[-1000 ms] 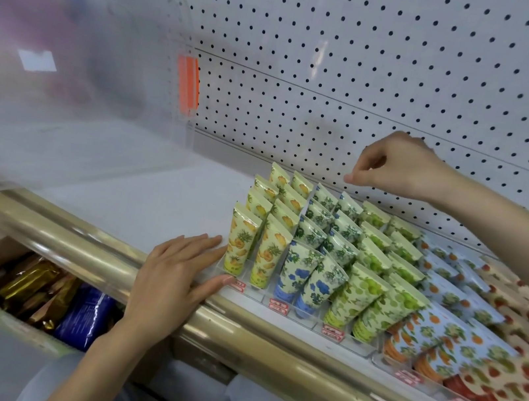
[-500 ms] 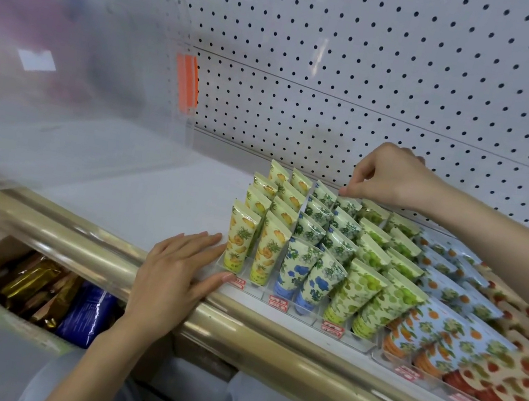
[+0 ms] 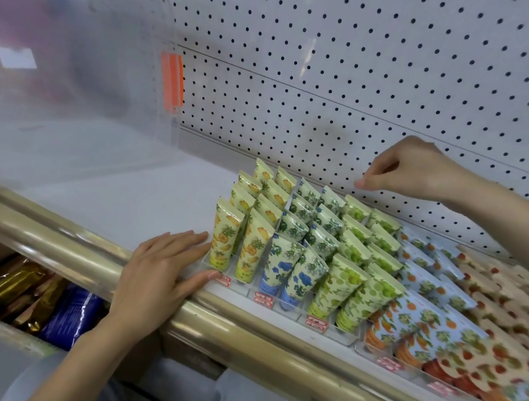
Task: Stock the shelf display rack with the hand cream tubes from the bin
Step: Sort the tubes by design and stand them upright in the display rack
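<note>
Lying flat beside glossy crimped tubes (image 3: 284,266), left hand (image 3: 164,274) spreads; right hand (image 3: 410,169) curls empty.

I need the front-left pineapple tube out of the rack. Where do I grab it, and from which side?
Pinch the front-left pineapple tube by its flat crimped top edge, coming from above. It stands cap-down in the clear rack, a second pineapple tube crowds its right, and the left hand rests by its base.
</note>
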Demonstrator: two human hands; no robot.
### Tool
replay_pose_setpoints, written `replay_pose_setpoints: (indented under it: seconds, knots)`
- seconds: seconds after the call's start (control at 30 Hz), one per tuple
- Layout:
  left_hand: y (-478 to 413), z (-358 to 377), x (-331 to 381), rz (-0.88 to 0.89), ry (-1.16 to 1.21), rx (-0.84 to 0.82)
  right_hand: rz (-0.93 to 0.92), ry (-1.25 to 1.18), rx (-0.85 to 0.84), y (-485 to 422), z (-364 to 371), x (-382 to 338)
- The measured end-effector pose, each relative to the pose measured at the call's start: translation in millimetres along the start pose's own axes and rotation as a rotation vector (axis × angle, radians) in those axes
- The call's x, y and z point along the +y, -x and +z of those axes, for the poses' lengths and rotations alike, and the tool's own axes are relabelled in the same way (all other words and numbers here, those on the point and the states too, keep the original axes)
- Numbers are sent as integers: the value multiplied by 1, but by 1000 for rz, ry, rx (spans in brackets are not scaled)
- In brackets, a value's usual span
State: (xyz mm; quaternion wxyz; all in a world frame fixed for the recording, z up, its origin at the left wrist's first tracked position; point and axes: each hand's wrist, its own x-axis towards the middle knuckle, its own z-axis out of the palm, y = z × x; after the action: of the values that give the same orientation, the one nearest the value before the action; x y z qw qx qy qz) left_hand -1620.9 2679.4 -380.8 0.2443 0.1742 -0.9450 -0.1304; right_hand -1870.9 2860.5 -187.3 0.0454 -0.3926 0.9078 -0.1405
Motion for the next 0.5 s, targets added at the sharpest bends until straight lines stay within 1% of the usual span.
replay_pose_setpoints:
  seconds: [0.13,0.5]
  knots:
    - [0,-1,1,-2,-1,2,-7,18,-80,7,10,6]
    - [0,-1,1,-15,4,-9,8,47,-50,6,20,1]
